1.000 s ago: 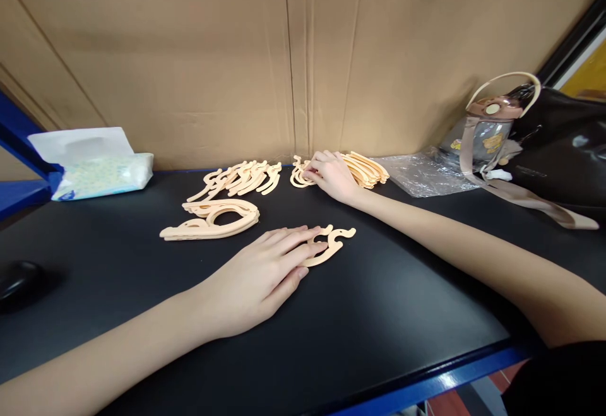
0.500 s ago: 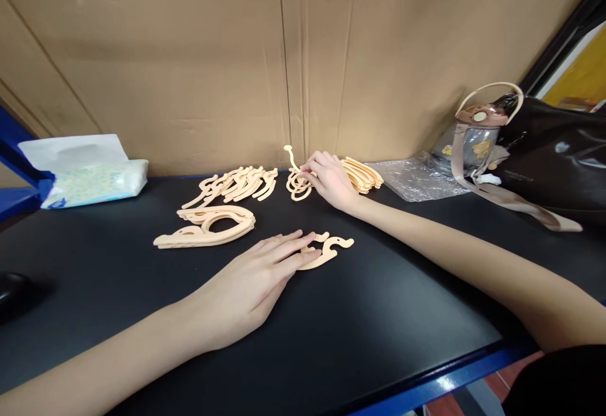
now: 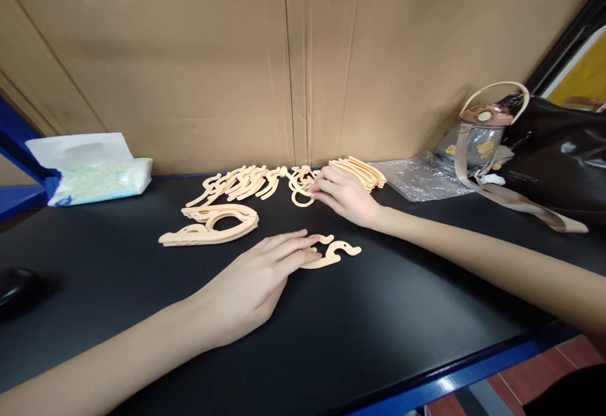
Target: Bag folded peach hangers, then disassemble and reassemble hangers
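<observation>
My left hand (image 3: 255, 277) lies flat on the black table (image 3: 388, 321), fingers stretched out, fingertips pressing on a beige plastic hook piece (image 3: 334, 253). My right hand (image 3: 343, 194) pinches another beige hook piece (image 3: 297, 184) at the near edge of a pile of curved beige pieces (image 3: 362, 171) by the cardboard wall. A row of similar hook pieces (image 3: 241, 182) lies to the left of it. In front of that row rests a stack of assembled beige hangers (image 3: 213, 223).
A tissue pack (image 3: 89, 166) sits at the back left beside a blue frame post. A clear plastic bag (image 3: 416, 177), a water bottle with a strap (image 3: 483, 135) and a black bag (image 3: 563, 157) fill the back right. A black object (image 3: 16, 286) lies at the left edge.
My right hand lifted a hook piece off the pile, then drew it down and toward me. The left hand stayed on its piece.
</observation>
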The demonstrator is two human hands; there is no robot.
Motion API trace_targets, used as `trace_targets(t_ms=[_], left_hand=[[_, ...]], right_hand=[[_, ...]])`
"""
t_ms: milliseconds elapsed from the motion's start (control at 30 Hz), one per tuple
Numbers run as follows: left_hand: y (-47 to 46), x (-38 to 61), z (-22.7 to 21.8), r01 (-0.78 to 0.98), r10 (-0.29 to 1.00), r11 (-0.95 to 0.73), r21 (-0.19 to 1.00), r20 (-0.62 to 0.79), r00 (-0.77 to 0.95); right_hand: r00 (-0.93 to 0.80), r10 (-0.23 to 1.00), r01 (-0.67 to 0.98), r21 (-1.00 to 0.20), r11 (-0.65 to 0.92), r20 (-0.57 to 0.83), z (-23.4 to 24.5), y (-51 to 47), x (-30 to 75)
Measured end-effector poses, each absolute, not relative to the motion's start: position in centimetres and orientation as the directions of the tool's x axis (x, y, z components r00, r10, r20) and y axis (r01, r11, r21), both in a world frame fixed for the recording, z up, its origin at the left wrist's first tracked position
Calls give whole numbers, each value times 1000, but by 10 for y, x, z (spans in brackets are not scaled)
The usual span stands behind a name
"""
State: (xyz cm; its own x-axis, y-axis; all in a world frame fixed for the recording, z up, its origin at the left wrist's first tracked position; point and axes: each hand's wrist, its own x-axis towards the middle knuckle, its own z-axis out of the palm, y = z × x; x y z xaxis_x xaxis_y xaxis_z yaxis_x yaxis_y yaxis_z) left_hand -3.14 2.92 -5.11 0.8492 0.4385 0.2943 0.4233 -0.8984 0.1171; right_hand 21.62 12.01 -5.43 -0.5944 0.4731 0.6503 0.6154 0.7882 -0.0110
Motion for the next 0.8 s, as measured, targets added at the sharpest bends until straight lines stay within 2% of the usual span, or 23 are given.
trace_targets(t_ms=[167, 267, 333, 433, 467, 533, 633, 800], left_hand=[[30, -28, -51, 516, 491, -854, 64, 427, 759], [31, -27, -52, 529, 508, -846, 70, 409, 758], [32, -27, -52, 514, 505, -854, 82, 367, 781], [33, -27, -52, 500, 510, -858, 123, 327, 795], [33, -26, -51, 500, 516, -855, 139, 322, 794], [33, -26, -50, 501, 526, -850, 163, 324, 787], [32, -26, -49, 492, 524, -852, 180, 328, 786], [32, -27, -52, 483, 514, -857, 179, 346, 785]], right_hand=[[-725, 475, 517, -62, 854, 498, -44, 70, 239], [-760, 505, 499, -131, 857, 409, -40, 50, 246], [-764, 527, 481, -217, 850, 372, -40, 46, 245], [-692, 592, 507, -305, 806, 414, -40, 57, 239], [-663, 607, 539, -284, 793, 438, -39, 64, 235], [-645, 616, 618, -166, 768, 452, -38, 82, 227], [-665, 644, 703, 27, 710, 379, -37, 106, 214], [-701, 637, 705, 178, 686, 321, -38, 123, 198]])
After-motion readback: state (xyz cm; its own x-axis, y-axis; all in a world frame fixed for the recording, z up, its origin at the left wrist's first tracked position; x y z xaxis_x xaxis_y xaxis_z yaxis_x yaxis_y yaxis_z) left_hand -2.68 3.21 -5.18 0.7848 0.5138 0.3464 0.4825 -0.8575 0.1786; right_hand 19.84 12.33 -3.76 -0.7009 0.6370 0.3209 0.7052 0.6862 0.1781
